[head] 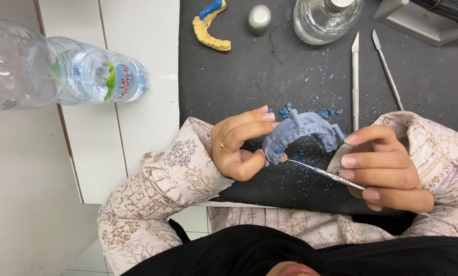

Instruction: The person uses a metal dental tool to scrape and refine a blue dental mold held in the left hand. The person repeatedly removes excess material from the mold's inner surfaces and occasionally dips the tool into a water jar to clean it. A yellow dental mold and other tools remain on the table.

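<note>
In the middle of the frame, the left hand [236, 148] has its fingers clamped on a grey-blue teeth model [301, 134], held just above the dark surface [269, 66]. The right hand [379, 166] has its fingers closed tight on a thin metal tool [318, 172], whose tip touches the model's left end. The tip is very near the left thumb (it could slip and poke it). A hard push could chip the model, adding to the blue crumbs [310, 168] below
</note>
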